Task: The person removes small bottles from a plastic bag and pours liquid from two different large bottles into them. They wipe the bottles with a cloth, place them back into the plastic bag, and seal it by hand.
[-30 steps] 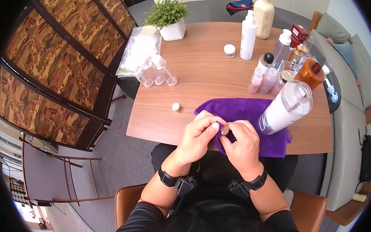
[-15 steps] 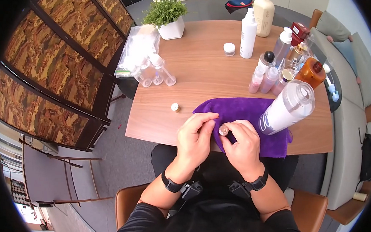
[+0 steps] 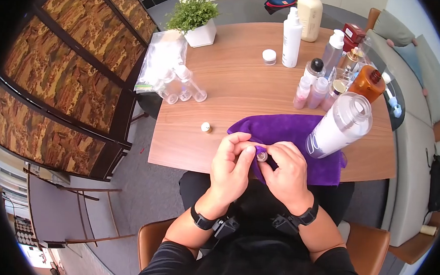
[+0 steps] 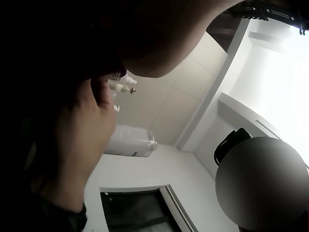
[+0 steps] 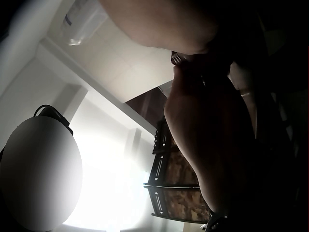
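Patterned folding screens (image 3: 57, 114) stand to the left of a wooden table (image 3: 233, 73), with a grey sofa (image 3: 408, 197) on the other side. At the near edge, the right hand (image 3: 289, 172) grips a small bottle (image 3: 262, 156) between thumb and fingers, its open mouth facing up toward the head camera. The left hand (image 3: 229, 170), which was apart from the bottle half a second ago, is now back beside its mouth, thumb and fingers pinching a fold of the purple cloth (image 3: 290, 126) against it. The rest of the cloth spreads over the table, a large bottle (image 3: 340, 125) standing on it as before. A small cap (image 3: 206, 127) sits on the wood to the left of the cloth, also where it was, near the clear bottles (image 3: 183, 86)
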Available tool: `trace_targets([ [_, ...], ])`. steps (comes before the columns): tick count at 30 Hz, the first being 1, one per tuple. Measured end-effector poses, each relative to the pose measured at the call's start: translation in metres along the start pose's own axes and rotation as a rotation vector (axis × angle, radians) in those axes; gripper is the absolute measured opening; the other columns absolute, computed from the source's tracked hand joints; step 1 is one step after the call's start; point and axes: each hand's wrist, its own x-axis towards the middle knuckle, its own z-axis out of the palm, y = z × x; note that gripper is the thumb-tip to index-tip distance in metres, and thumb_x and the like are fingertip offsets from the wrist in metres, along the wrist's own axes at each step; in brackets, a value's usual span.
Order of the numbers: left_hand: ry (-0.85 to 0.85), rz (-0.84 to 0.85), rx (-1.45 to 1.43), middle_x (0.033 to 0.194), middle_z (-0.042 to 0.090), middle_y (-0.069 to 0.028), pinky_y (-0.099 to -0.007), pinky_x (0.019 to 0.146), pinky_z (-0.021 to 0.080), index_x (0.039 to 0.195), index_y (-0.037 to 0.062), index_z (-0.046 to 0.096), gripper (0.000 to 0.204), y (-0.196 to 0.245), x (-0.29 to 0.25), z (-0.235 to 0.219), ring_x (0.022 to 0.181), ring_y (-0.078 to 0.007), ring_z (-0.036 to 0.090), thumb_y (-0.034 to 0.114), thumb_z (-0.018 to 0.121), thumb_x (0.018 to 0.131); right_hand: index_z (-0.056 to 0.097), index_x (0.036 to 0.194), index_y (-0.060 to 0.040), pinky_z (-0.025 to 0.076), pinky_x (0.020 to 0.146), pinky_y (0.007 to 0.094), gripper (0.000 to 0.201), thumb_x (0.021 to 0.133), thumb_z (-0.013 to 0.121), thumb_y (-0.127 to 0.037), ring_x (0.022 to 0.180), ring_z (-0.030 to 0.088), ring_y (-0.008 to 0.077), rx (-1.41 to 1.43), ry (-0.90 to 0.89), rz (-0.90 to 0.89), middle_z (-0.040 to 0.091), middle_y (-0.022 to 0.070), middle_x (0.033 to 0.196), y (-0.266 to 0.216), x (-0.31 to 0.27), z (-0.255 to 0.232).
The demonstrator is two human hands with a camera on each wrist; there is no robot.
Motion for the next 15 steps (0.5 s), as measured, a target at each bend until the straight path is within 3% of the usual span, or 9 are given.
trace_targets([
  [4, 0.109, 0.080, 0.144, 0.115, 0.078, -0.0119, -0.0272, 0.094, 0.056, 0.137, -0.0029, 0.057, 0.026, -0.004, -0.016, -0.007, 0.103, -0.0121, 0.071, 0.001, 0.061, 0.111, 0.072, 0.092, -0.0037, 0.057, 0.080, 0.0435, 0.016, 0.083, 0.085, -0.004, 0.088, 0.071, 0.0324, 0.002, -0.014, -0.001, 0.074, 0.0100, 0.087, 0.000, 0.001, -0.002],
  [6, 0.151, -0.021, 0.434, 0.106, 0.076, -0.0065, -0.0233, 0.083, 0.054, 0.129, -0.0026, 0.064, 0.022, 0.000, -0.027, -0.021, 0.092, -0.0070, 0.067, 0.003, 0.068, 0.108, 0.071, 0.091, -0.0050, 0.057, 0.080, 0.0427, 0.017, 0.082, 0.086, -0.004, 0.088, 0.071, 0.0312, 0.028, -0.019, 0.012, 0.074, 0.0082, 0.086, -0.002, 0.002, -0.002],
  [8, 0.247, 0.073, 0.636, 0.092, 0.075, -0.0037, -0.0226, 0.071, 0.052, 0.122, -0.0006, 0.069, 0.018, 0.001, -0.036, -0.034, 0.079, -0.0049, 0.064, 0.000, 0.070, 0.104, 0.072, 0.091, -0.0053, 0.057, 0.080, 0.0425, 0.018, 0.081, 0.086, -0.004, 0.088, 0.071, 0.0308, 0.025, -0.019, 0.015, 0.073, 0.0077, 0.086, -0.003, 0.003, -0.003],
  [11, 0.247, 0.081, 0.884, 0.085, 0.074, -0.0082, -0.0275, 0.066, 0.052, 0.116, -0.0001, 0.071, 0.020, 0.022, -0.044, -0.049, 0.068, -0.0108, 0.064, -0.001, 0.075, 0.097, 0.072, 0.092, -0.0057, 0.057, 0.079, 0.0422, 0.021, 0.079, 0.088, -0.004, 0.087, 0.071, 0.0303, 0.020, -0.013, 0.015, 0.073, 0.0070, 0.086, -0.004, 0.002, -0.002],
  [13, 0.109, 0.184, 1.235, 0.081, 0.072, -0.0114, -0.0369, 0.064, 0.058, 0.114, 0.0023, 0.073, 0.020, 0.028, -0.042, -0.063, 0.068, -0.0257, 0.072, 0.006, 0.079, 0.095, 0.074, 0.094, -0.0057, 0.057, 0.078, 0.0420, 0.024, 0.076, 0.090, -0.003, 0.086, 0.070, 0.0300, 0.001, -0.003, 0.003, 0.073, 0.0064, 0.086, -0.003, 0.002, -0.001],
  [15, 0.177, 0.204, 1.247, 0.084, 0.071, -0.0123, -0.0396, 0.066, 0.058, 0.114, 0.0020, 0.073, 0.021, 0.041, -0.028, -0.068, 0.069, -0.0286, 0.071, 0.007, 0.079, 0.094, 0.074, 0.094, -0.0056, 0.057, 0.078, 0.0421, 0.024, 0.076, 0.090, -0.004, 0.087, 0.070, 0.0300, -0.005, -0.011, -0.003, 0.072, 0.0062, 0.085, -0.002, 0.001, 0.000],
])
